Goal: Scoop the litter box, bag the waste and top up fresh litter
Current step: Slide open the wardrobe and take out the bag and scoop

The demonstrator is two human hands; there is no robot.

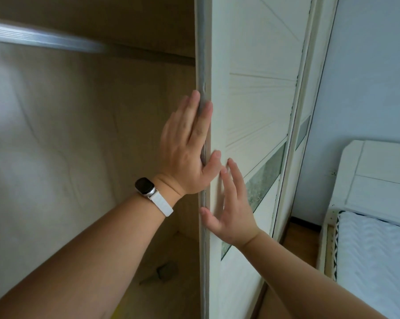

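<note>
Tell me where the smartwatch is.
Head view, left of centre: the smartwatch is strapped on the left wrist, just below the left hand touching the edge of the wardrobe door.

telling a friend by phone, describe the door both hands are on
Left of the bed stands a cream wardrobe. The door borders its open side, with a grey strip down its edge; the other door sits behind it, nearer the bed.

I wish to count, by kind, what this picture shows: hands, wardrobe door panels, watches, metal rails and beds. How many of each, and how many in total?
hands: 2, the left hand and the right hand
door panels: 2, the front door panel and the rear door panel
watch: 1
metal rail: 1
bed: 1
total: 7
</note>
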